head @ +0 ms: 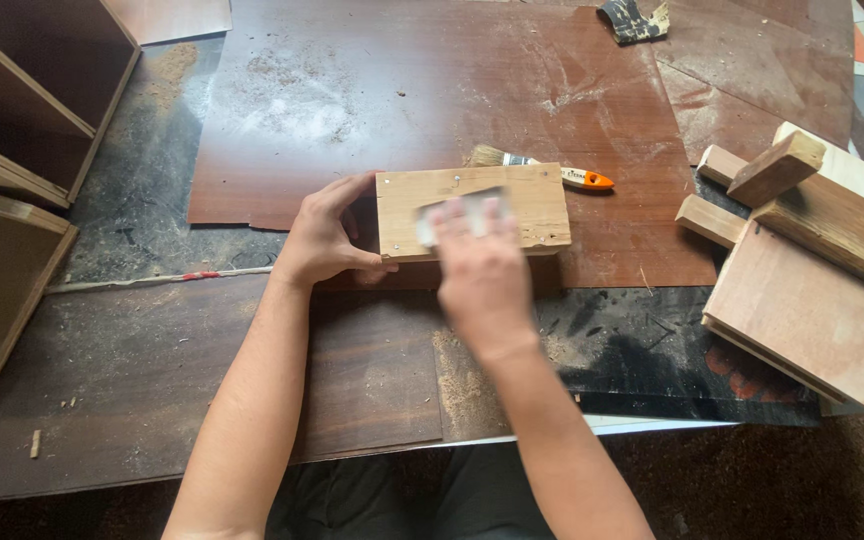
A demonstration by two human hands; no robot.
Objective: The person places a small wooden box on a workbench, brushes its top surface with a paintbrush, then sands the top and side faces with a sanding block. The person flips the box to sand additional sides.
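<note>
So the pale rectangular wooden block (472, 210) sits mid-bench on the reddish-brown laminate sheet (432, 90). Left hand (327, 240) is clamped round its left end, thumb underneath, fingers over the top. Right hand (482, 265) is blurred, fingers pressing a small grey piece of sandpaper (449, 215) flat onto the block face. Just behind the block lies an orange-handled paintbrush (542, 170). Off to the right, a stack of wood offcuts (802, 260), well apart. Open cabinet shelves (22, 110) on the far left
</note>
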